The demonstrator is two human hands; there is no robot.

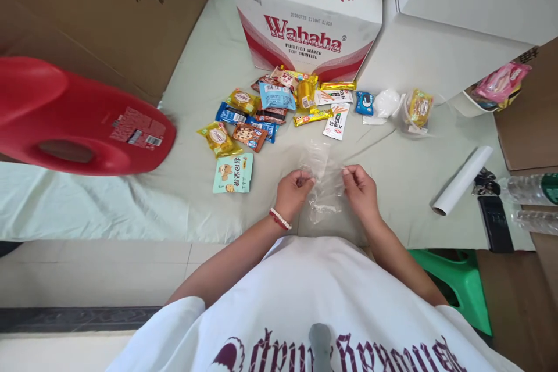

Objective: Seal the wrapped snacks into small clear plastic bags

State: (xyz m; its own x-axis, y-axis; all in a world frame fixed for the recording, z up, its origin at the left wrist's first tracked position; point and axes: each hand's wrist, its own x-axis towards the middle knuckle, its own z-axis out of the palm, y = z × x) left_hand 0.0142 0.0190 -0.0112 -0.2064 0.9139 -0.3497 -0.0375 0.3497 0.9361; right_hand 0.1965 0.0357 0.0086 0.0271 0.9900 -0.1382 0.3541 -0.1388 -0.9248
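Note:
A clear plastic bag [325, 186] is stretched between my two hands, just above the pale green cloth. My left hand [294, 193], with a beaded bracelet at the wrist, pinches its left side. On the opposite side, my right hand [361, 187] grips the bag between thumb and fingers. The bag looks flat, with nothing visible inside. Beyond my hands lies a pile of wrapped snacks [279, 96] in blue, yellow and brown packets. A mint-green snack packet [234, 173] rests left of my left hand, and a white stick-snack packet [336, 122] lies ahead of the bag.
A Wahaha carton [305, 29] stands behind the snacks. At left is a big red jug [87, 122]. To the right are a clear container with snacks [416, 113], a white roll [462, 180], a black phone [496, 224] and plastic bottles [529, 189]. Below sits a green stool [462, 285].

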